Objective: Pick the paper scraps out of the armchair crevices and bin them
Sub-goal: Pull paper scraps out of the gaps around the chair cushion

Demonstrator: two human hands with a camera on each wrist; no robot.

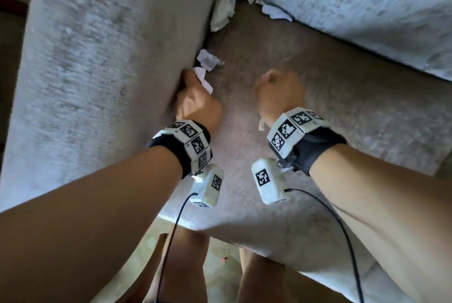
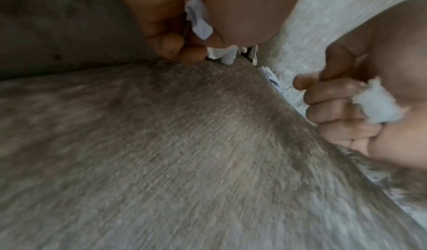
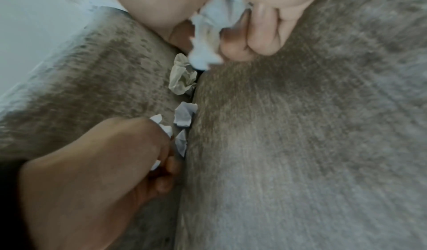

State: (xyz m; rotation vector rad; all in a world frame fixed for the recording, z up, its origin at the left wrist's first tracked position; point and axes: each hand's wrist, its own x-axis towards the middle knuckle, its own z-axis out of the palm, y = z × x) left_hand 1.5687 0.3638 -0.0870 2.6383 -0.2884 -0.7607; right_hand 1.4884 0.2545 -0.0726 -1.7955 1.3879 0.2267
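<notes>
More paper scraps (image 1: 226, 1) fill the armchair's (image 1: 318, 97) back corner crack. Both hands' fingers (image 2: 328, 96) are curled, holding scraps (image 3: 212, 27).

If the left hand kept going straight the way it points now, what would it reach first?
Probably the crumpled white scrap just ahead in the crevice between armrest and seat. The left hand, already gripping scrap paper, points along that seam. Depth is blurred, so contact is a guess.

Grey plush armchair seat (image 1: 305, 106), armrest (image 1: 97, 70) rising at left, backrest (image 1: 367, 4) at far right. Crumpled paper scraps (image 1: 208, 60) wedged along the left crevice, more scraps (image 1: 275, 11) in the far crevice.
</notes>
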